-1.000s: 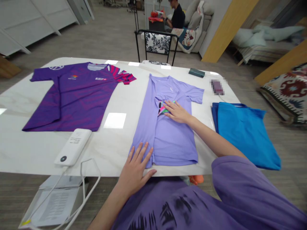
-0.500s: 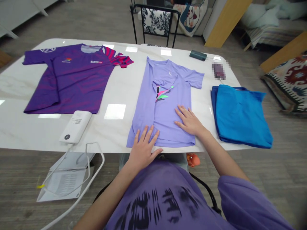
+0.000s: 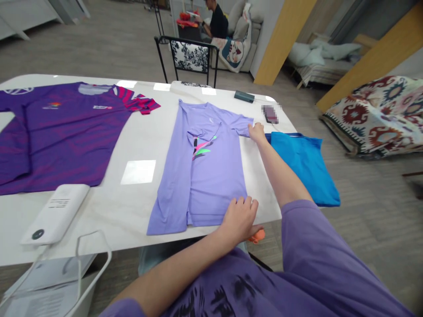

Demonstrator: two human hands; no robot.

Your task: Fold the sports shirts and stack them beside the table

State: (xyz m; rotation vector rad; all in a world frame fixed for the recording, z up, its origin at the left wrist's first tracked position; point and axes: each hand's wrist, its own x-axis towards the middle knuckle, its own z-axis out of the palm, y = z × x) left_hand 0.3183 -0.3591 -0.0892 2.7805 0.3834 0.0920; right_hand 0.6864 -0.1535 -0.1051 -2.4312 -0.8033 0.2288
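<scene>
A lavender T-shirt [image 3: 214,176] lies on the white table, its left side folded inward over a pink, green and black print. My right hand [image 3: 257,132] is closed on the edge of its right sleeve. At the lower right corner, near the table's front edge, my left hand [image 3: 240,218] has its fingers curled over the hem; the pinched cloth is mostly hidden beneath them. Beyond my right forearm sits a folded blue garment [image 3: 297,163] with a darker blue layer under it.
On the left a purple and red jersey [image 3: 72,132] is spread out, with a white power bank [image 3: 57,215] and cable before it. A dark green case [image 3: 244,96] and a blurred phone [image 3: 270,114] lie at the back right. Behind the table [image 3: 139,198] stands a chair [image 3: 190,55]; a person [image 3: 218,22] sits farther off.
My right hand has gone from flat on the shirt to gripping the sleeve. My left hand has crossed rightward to the lower right corner and curled. The view has turned right.
</scene>
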